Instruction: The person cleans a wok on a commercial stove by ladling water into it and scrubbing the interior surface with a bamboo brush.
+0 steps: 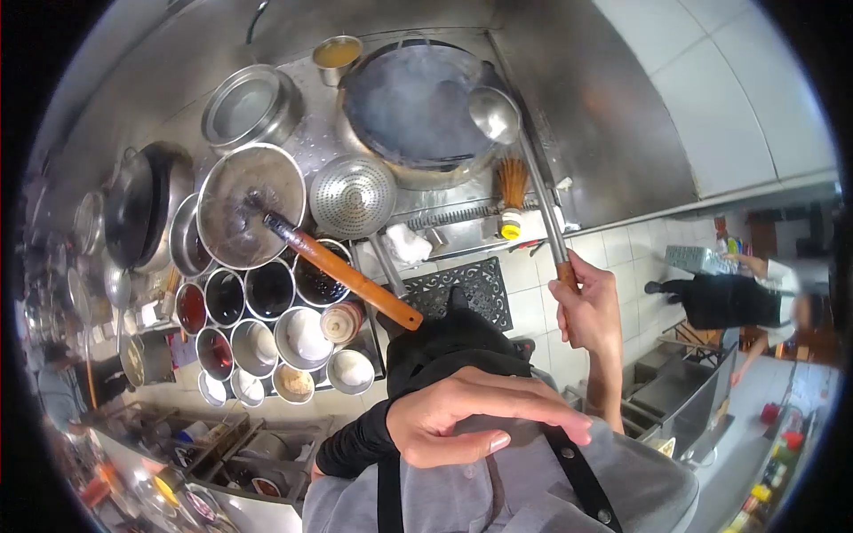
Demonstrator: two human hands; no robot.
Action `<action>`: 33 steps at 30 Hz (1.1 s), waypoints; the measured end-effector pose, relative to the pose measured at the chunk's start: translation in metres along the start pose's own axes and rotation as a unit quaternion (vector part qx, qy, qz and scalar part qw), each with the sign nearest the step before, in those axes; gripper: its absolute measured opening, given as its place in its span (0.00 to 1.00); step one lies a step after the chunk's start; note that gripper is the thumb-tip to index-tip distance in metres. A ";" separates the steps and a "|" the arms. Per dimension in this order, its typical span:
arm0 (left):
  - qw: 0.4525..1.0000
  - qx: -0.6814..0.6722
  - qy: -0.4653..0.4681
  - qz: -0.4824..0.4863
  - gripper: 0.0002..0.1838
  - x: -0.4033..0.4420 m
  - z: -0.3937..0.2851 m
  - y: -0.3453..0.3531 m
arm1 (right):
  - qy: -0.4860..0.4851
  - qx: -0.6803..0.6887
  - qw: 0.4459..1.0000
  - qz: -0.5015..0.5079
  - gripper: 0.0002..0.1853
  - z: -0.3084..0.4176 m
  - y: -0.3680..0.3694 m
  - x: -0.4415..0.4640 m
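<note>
My right hand is closed around the handle of a long metal ladle. The ladle's round bowl reaches over the right rim of a dark, steaming wok on the stove. My left hand, below a black sleeve, is held before my chest. Its fingers are stretched out, its thumb lies apart, and nothing is in it. A perforated strainer lies left of the wok's near side. Beside the ladle shaft stands a bristle brush with a yellow and white end.
A pan with a wooden handle rests above several seasoning containers. A metal pot and a small pot of yellowish liquid stand behind. A patterned black mat covers some floor. Another person stands at right.
</note>
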State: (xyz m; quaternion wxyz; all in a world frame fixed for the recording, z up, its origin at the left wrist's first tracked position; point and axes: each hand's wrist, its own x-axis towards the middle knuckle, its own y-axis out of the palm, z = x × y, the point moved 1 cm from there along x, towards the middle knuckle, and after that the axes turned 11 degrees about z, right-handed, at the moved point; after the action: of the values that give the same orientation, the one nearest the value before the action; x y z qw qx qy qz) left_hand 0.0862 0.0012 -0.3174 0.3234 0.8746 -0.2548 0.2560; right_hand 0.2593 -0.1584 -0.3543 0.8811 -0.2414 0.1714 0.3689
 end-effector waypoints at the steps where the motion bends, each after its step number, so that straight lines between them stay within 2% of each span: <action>1: 1.000 0.000 0.005 -0.010 0.26 -0.006 -0.003 0.000 | -0.010 -0.038 0.999 -0.013 0.25 0.004 0.009 0.003; 3: 0.999 0.012 0.017 -0.028 0.26 -0.017 -0.010 -0.001 | -0.034 -0.106 0.994 -0.014 0.29 0.019 0.028 0.014; 5: 0.999 0.025 0.023 -0.043 0.26 -0.029 -0.019 0.001 | -0.132 -0.152 0.980 0.005 0.29 0.021 0.052 0.050; 7: 0.997 0.042 0.023 -0.060 0.26 -0.041 -0.030 0.004 | -0.128 -0.095 0.986 0.056 0.29 0.045 0.083 0.083; 8: 0.996 0.051 0.026 -0.069 0.26 -0.048 -0.035 0.005 | -0.154 -0.095 0.978 0.100 0.22 0.062 0.099 0.104; 9: 0.995 0.060 0.028 -0.078 0.27 -0.055 -0.038 0.006 | -0.174 -0.106 0.975 0.093 0.15 0.071 0.121 0.131; 11: 0.992 0.076 0.029 -0.099 0.28 -0.069 -0.048 0.011 | -0.213 -0.119 0.958 0.149 0.08 0.094 0.165 0.191; 13: 0.989 0.083 0.029 -0.120 0.30 -0.083 -0.057 0.015 | -0.206 -0.084 0.951 0.215 0.03 0.120 0.215 0.246; 14: 0.988 0.084 0.028 -0.129 0.30 -0.090 -0.061 0.017 | -0.220 -0.105 0.943 0.228 0.04 0.131 0.240 0.276; 16: 0.983 0.097 0.036 -0.150 0.32 -0.105 -0.062 0.020 | -0.211 -0.155 0.943 0.208 0.07 0.163 0.286 0.309; 20: 0.972 0.108 0.052 -0.200 0.32 -0.132 -0.067 0.025 | -0.182 -0.152 0.949 0.210 0.07 0.195 0.371 0.376; 23: 0.964 0.096 0.045 -0.245 0.31 -0.144 -0.077 0.030 | -0.146 -0.045 0.946 0.286 0.05 0.208 0.412 0.405; 25: 0.959 0.096 0.051 -0.263 0.31 -0.149 -0.077 0.032 | -0.023 0.184 0.917 0.353 0.06 0.207 0.435 0.427; 26: 0.959 0.095 0.051 -0.264 0.31 -0.151 -0.078 0.032 | 0.039 0.294 0.878 0.376 0.07 0.203 0.445 0.439; 27: 0.959 0.094 0.052 -0.264 0.31 -0.152 -0.077 0.033 | 0.089 0.413 0.806 0.414 0.07 0.195 0.450 0.453; 30: 0.960 0.087 0.039 -0.262 0.32 -0.150 -0.079 0.034 | 0.131 0.581 0.676 0.435 0.13 0.171 0.441 0.447; 31: 0.961 0.084 0.032 -0.262 0.32 -0.149 -0.079 0.035 | 0.144 0.599 0.656 0.436 0.20 0.166 0.433 0.437; 33: 0.963 0.088 0.033 -0.252 0.31 -0.148 -0.076 0.034 | 0.136 0.622 0.640 0.430 0.22 0.158 0.406 0.405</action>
State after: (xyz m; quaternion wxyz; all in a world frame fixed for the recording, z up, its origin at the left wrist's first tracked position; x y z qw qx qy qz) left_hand -0.0654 0.0734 -0.3428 0.3078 0.9264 0.0082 0.2167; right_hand 0.2525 0.4072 -0.5396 0.5325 0.4168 0.5624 0.4759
